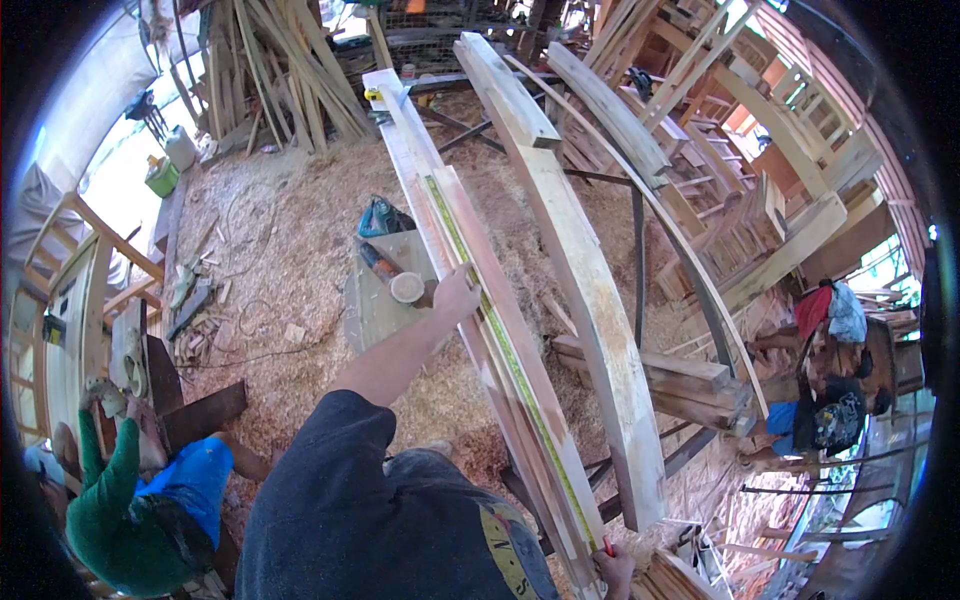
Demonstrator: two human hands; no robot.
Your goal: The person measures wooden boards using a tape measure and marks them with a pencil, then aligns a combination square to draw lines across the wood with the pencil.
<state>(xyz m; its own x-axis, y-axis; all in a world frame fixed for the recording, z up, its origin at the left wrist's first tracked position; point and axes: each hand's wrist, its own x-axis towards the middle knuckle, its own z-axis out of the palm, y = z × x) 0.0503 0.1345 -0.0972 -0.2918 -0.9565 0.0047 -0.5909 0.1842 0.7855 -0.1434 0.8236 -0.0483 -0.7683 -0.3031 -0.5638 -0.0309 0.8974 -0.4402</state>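
A long pale plank (508, 330) runs diagonally before me, with a yellow-green tape measure blade (512, 362) stretched along it. My left hand (456, 297) is closed at the plank's near edge, fingers on the tape about midway along. Low in the view, my right hand (616, 570) is closed around a slim red pencil or marker (608, 546), its tip at the plank's near end beside the tape. Part of that hand is cut off by the frame. A small yellow object (374, 95) sits at the plank's far end.
A thick curved beam (590, 270) lies alongside on metal supports. An angle grinder-like tool (385, 268) rests on a board left of the plank. Wood shavings cover the floor. A co-worker in a green top (130, 530) sits lower left; other people (835, 400) are at right.
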